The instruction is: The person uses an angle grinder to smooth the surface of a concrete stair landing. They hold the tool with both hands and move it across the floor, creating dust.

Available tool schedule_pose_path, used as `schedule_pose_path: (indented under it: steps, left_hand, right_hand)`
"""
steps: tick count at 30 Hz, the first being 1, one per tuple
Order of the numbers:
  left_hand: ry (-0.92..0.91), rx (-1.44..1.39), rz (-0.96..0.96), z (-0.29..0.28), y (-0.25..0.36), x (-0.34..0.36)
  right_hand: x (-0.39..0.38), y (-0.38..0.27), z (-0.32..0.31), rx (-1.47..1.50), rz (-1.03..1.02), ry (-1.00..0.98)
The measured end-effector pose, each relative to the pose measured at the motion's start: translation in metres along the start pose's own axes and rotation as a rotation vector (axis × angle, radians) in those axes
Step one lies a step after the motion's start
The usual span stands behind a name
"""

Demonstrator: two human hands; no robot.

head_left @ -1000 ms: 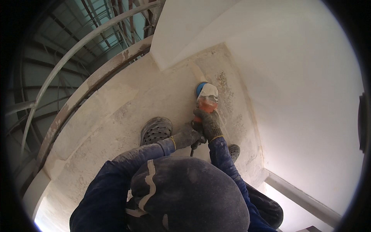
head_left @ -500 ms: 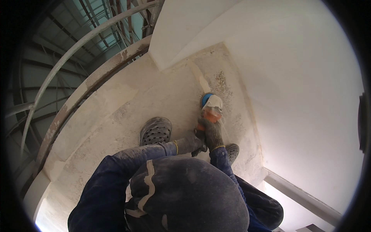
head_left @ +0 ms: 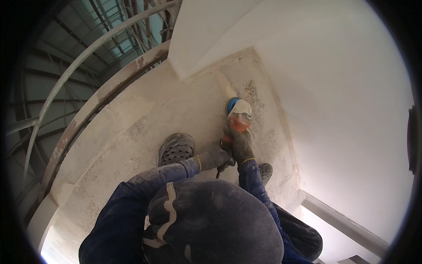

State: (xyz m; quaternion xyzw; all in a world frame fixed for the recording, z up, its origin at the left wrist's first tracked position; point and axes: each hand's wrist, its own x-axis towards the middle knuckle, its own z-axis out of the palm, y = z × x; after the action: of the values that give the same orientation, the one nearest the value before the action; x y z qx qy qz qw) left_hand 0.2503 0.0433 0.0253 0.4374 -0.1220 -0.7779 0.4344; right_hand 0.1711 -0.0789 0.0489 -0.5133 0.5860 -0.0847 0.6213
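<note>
Both gloved hands grip the orange angle grinder [head_left: 237, 119]: right hand [head_left: 241, 145] clenched just behind its head, left hand [head_left: 215, 157] clasping the rear (dusty floor [head_left: 132, 127] beneath).

A dusty concrete floor [head_left: 132, 132] curves along its left edge, patched with lighter smears and a speckled darker patch [head_left: 252, 94] near the white wall [head_left: 343, 110]. A white step [head_left: 198, 39] rises at the top. A grey metal railing [head_left: 79, 61] arcs around the left side, with green structure and steel beams [head_left: 127, 26] showing below it. A grey perforated clog [head_left: 176, 148] rests on the floor, and a second clog [head_left: 265, 170] sits further right. A white ledge [head_left: 338, 222] runs at lower right.
</note>
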Motion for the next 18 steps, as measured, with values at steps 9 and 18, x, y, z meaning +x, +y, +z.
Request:
schedule_pose_path:
  steps: [9,18]
  left_hand:
    - [0.026,-0.026,0.032,-0.006,-0.001,0.003]
    - [-0.03,-0.047,0.05,-0.001,0.008,0.005]
  right_hand:
    - [0.003,-0.006,0.006,0.076,0.058,0.003]
    - [0.003,-0.016,0.0,-0.008,0.043,0.037]
